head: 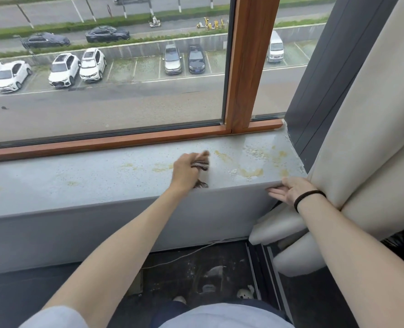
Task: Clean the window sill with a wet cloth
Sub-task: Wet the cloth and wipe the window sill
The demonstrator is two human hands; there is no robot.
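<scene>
The left hand (185,174) grips the bunched striped cloth (200,165) against the window sill (78,183), apparently to scrub; yellow stains (250,172) lie at its three o'clock; the right hand (288,191), open and flat, rests on the sill's front edge, likely bracing.

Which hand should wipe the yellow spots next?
The left hand, probably: it grips the striped cloth on the sill beside the yellow spots. The right hand is empty, resting at the sill's front edge.

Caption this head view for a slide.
Left hand grips striped cloth on stained window sill; right hand touches its edge.
</scene>
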